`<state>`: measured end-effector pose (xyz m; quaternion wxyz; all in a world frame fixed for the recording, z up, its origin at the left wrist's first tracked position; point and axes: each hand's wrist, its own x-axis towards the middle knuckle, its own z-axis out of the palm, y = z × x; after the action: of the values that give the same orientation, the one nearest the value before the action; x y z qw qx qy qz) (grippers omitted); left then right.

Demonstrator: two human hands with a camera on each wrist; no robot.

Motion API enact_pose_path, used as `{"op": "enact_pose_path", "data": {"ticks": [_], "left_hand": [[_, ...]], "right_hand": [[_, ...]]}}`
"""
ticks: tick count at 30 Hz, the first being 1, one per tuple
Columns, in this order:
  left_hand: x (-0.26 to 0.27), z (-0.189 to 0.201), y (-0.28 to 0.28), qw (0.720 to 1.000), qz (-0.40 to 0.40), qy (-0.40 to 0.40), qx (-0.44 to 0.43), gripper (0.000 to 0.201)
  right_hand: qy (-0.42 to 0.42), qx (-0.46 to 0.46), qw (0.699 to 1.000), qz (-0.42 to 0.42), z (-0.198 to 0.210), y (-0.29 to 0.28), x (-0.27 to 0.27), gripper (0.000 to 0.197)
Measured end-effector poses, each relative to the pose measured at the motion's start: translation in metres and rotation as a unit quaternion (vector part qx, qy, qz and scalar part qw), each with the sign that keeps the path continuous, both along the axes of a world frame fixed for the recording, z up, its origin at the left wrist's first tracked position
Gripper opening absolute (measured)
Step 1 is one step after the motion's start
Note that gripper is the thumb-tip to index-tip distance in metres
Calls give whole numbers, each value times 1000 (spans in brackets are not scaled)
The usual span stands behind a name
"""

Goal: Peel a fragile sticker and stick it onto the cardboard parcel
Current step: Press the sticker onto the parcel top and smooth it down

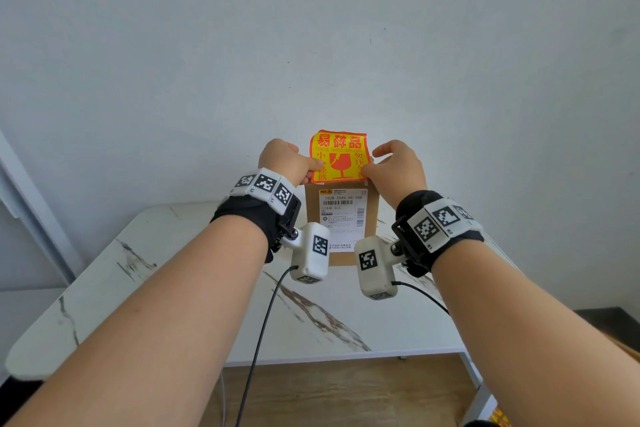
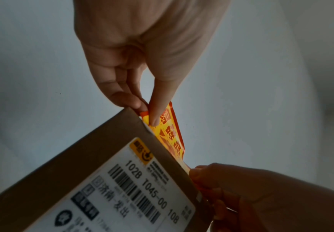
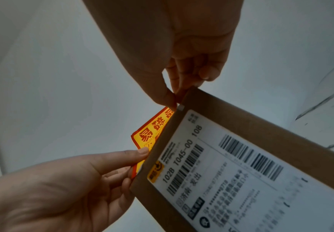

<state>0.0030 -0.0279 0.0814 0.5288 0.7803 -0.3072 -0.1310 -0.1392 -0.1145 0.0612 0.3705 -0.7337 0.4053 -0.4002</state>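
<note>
A yellow fragile sticker [image 1: 338, 157] with a red border and a broken-glass symbol is stretched between both hands. My left hand [image 1: 313, 172] pinches its left edge and my right hand [image 1: 369, 163] pinches its right edge. It hangs just above the far edge of the brown cardboard parcel [image 1: 311, 215], which carries a white shipping label [image 1: 343, 218]. In the left wrist view the thumb and fingers of the left hand [image 2: 145, 112] nip the sticker [image 2: 172, 133] beside the parcel's corner [image 2: 94, 150]. The right wrist view shows the right hand [image 3: 174, 98] holding the sticker [image 3: 150, 133] at the other corner of the parcel [image 3: 241, 113].
The parcel stands on a white marble-patterned table [image 1: 173, 270] set against a plain white wall [image 1: 311, 28]. Black cables [image 1: 263, 322] run down from the wrist cameras. Wooden floor [image 1: 346, 392] shows below the table's front edge, with a dark object [image 1: 609, 315] at the right.
</note>
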Motion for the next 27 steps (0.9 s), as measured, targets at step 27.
{"op": "enact_pose_path", "data": {"ticks": [27], "left_hand": [[-13, -19, -2, 908, -55, -400, 108, 30]], "right_hand": [[34, -20, 999, 37, -10, -6, 3, 25]]}}
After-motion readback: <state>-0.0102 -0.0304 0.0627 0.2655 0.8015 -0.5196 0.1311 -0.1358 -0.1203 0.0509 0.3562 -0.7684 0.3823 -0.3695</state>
